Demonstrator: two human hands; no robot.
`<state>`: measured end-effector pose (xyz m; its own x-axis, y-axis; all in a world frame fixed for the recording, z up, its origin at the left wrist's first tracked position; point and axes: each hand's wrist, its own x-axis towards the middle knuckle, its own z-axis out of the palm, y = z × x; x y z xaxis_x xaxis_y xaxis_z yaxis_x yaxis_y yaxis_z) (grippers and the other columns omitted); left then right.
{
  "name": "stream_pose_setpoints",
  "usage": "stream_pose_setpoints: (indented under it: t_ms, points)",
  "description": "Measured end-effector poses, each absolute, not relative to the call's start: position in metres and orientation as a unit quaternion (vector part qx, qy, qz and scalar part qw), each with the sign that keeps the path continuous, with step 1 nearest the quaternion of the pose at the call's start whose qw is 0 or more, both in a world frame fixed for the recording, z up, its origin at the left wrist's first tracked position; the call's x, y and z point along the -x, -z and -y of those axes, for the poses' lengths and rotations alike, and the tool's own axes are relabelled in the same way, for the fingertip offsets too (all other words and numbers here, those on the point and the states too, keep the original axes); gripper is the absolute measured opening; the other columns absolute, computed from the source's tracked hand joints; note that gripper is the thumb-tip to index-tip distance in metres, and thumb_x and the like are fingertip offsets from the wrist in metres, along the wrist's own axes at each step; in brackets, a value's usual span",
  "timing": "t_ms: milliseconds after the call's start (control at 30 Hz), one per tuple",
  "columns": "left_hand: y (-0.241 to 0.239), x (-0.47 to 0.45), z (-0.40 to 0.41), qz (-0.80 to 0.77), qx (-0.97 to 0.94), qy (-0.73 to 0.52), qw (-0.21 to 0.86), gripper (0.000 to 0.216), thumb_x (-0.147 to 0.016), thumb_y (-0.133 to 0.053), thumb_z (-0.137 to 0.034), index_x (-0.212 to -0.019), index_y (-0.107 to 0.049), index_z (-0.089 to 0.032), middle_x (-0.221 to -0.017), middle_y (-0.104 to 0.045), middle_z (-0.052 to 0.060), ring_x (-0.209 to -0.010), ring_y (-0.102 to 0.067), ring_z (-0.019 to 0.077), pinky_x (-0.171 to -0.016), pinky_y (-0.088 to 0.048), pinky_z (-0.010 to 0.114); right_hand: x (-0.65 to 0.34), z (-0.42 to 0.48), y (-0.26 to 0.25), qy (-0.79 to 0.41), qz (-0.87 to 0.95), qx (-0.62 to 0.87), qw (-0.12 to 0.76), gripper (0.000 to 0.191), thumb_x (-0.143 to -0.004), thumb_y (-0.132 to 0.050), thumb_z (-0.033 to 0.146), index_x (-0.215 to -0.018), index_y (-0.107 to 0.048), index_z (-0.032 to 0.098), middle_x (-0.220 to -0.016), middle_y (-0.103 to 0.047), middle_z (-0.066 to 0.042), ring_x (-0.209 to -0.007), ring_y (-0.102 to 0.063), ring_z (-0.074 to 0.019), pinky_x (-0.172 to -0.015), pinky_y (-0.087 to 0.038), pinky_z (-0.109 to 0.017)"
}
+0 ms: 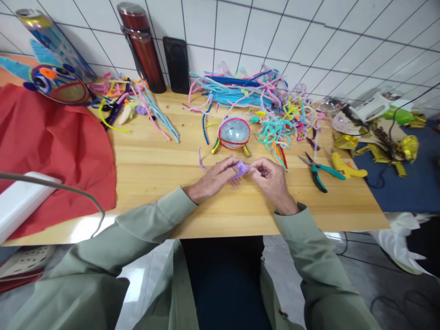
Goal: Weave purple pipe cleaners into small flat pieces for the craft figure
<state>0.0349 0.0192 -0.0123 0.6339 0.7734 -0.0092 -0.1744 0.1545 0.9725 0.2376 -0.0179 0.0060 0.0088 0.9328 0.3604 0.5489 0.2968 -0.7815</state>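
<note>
Close to the table's front middle, my left hand (217, 178) is closed around a small purple pipe-cleaner piece (242, 169) of tightly packed rows. Thumb and fingers of my right hand (270, 178) pinch a purple strand at the piece's right end. A loose purple pipe cleaner (201, 160) curves out to the left of my left hand. Just beyond my hands sits a clear plastic dome (234, 132) rimmed with red and pale pipe cleaner, on short yellow-and-dark legs.
Behind lies a heap of coloured pipe cleaners (237, 91). Pliers (321, 170) and a yellow glue gun (347, 167) rest at right. A red thermos (142, 48) and black phone (176, 64) stand by the tiled wall. Red cloth (68, 146) covers the left; a grey cable (68, 185) crosses it.
</note>
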Motion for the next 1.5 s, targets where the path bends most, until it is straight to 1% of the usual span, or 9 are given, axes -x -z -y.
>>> stream_pose_setpoints:
  t_ms: [267,500,733,900,967,1100,1200,1367,1500]
  points:
    - [0.013,-0.031,-0.024,-0.249,-0.564,-0.298,0.729,0.041,-0.095,-0.073,-0.054,-0.108,-0.067,-0.015,-0.093,-0.074,0.006,-0.084,-0.075,0.0180,-0.077,-0.060,0.030,-0.239,0.017,-0.002,-0.244,0.648,0.577,0.432,0.010,-0.084,-0.064,0.027,-0.076,-0.066,0.022,-0.066,-0.069,0.001,-0.058,-0.058,-0.0136,-0.058,-0.046,-0.028]
    - [0.017,-0.032,-0.031,-0.222,-0.507,-0.270,0.788,0.035,-0.090,-0.079,-0.043,-0.108,-0.068,-0.015,-0.116,-0.077,0.012,-0.086,-0.077,0.0181,-0.081,-0.062,0.033,-0.241,0.016,-0.002,-0.267,0.639,0.583,0.426,0.008,-0.083,-0.065,0.024,-0.076,-0.067,0.022,-0.066,-0.071,0.001,-0.059,-0.061,-0.0142,-0.057,-0.046,-0.028]
    - [0.019,-0.031,-0.030,-0.225,-0.506,-0.262,0.790,0.035,-0.093,-0.077,-0.042,-0.113,-0.067,-0.014,-0.113,-0.076,0.011,-0.087,-0.077,0.0182,-0.082,-0.062,0.033,-0.241,0.015,-0.001,-0.271,0.631,0.595,0.418,0.010,-0.083,-0.065,0.024,-0.073,-0.067,0.022,-0.063,-0.068,0.002,-0.056,-0.056,-0.0137,-0.056,-0.042,-0.028]
    - [0.014,-0.032,-0.026,-0.243,-0.575,-0.289,0.726,0.035,-0.096,-0.073,-0.045,-0.116,-0.066,-0.017,-0.108,-0.071,0.007,-0.088,-0.074,0.0176,-0.078,-0.060,0.030,-0.244,0.012,0.002,-0.278,0.614,0.602,0.429,0.010,-0.080,-0.066,0.027,-0.071,-0.067,0.022,-0.061,-0.061,0.004,-0.058,-0.050,-0.0128,-0.056,-0.038,-0.028]
    - [0.014,-0.033,-0.023,-0.244,-0.611,-0.320,0.682,0.038,-0.094,-0.075,-0.038,-0.125,-0.064,-0.019,-0.111,-0.071,0.007,-0.093,-0.073,0.0179,-0.082,-0.059,0.030,-0.246,0.010,0.003,-0.286,0.602,0.603,0.438,0.011,-0.080,-0.066,0.028,-0.071,-0.066,0.022,-0.063,-0.060,0.003,-0.060,-0.050,-0.0131,-0.058,-0.038,-0.028]
    - [0.018,-0.036,-0.020,-0.237,-0.690,-0.356,0.585,0.065,-0.089,-0.074,-0.021,-0.151,-0.052,-0.021,-0.122,-0.072,0.010,-0.110,-0.071,0.0215,-0.095,-0.057,0.034,-0.251,0.007,0.002,-0.316,0.581,0.606,0.441,0.012,-0.079,-0.065,0.031,-0.071,-0.066,0.022,-0.063,-0.057,0.003,-0.060,-0.047,-0.0133,-0.060,-0.039,-0.030]
    - [0.020,-0.035,-0.020,-0.242,-0.735,-0.356,0.524,0.067,-0.091,-0.068,-0.018,-0.155,-0.051,-0.023,-0.136,-0.069,0.013,-0.113,-0.071,0.0225,-0.099,-0.057,0.036,-0.253,0.006,0.000,-0.342,0.570,0.602,0.442,0.013,-0.079,-0.065,0.031,-0.069,-0.065,0.023,-0.059,-0.051,0.005,-0.057,-0.043,-0.0130,-0.060,-0.037,-0.030]
    - [0.025,-0.033,-0.021,-0.234,-0.764,-0.352,0.488,0.063,-0.096,-0.066,-0.023,-0.157,-0.050,-0.024,-0.140,-0.068,0.012,-0.112,-0.072,0.0225,-0.100,-0.058,0.037,-0.250,0.008,-0.003,-0.350,0.564,0.601,0.446,0.014,-0.080,-0.066,0.032,-0.070,-0.065,0.022,-0.062,-0.055,0.004,-0.059,-0.046,-0.0127,-0.062,-0.039,-0.030]
    - [0.026,-0.031,-0.023,-0.240,-0.764,-0.357,0.480,0.050,-0.105,-0.060,-0.036,-0.153,-0.052,-0.023,-0.141,-0.068,0.014,-0.122,-0.070,0.0253,-0.105,-0.057,0.041,-0.247,0.010,-0.003,-0.330,0.576,0.604,0.442,0.013,-0.079,-0.066,0.032,-0.072,-0.067,0.022,-0.067,-0.063,0.002,-0.063,-0.052,-0.0136,-0.064,-0.041,-0.030]
